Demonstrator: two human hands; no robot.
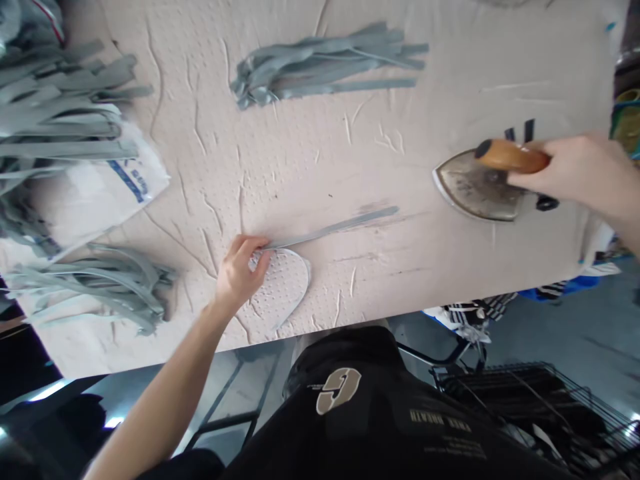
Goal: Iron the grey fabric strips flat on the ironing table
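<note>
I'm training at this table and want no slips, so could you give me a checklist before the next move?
1. Right hand gripping the wooden handle of the iron: ok.
2. Left hand touching the grey strip: ok.
3. Strip fairly straight to the right of the left hand: ok.
4. Left hand apart from the iron: ok.
5. Table cover free of creases: not ok, several show.
6. Iron hot: cannot tell.

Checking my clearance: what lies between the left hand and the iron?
The head view shows a narrow grey strip running from the left hand toward the iron, then bare table cover before its tip.
</note>
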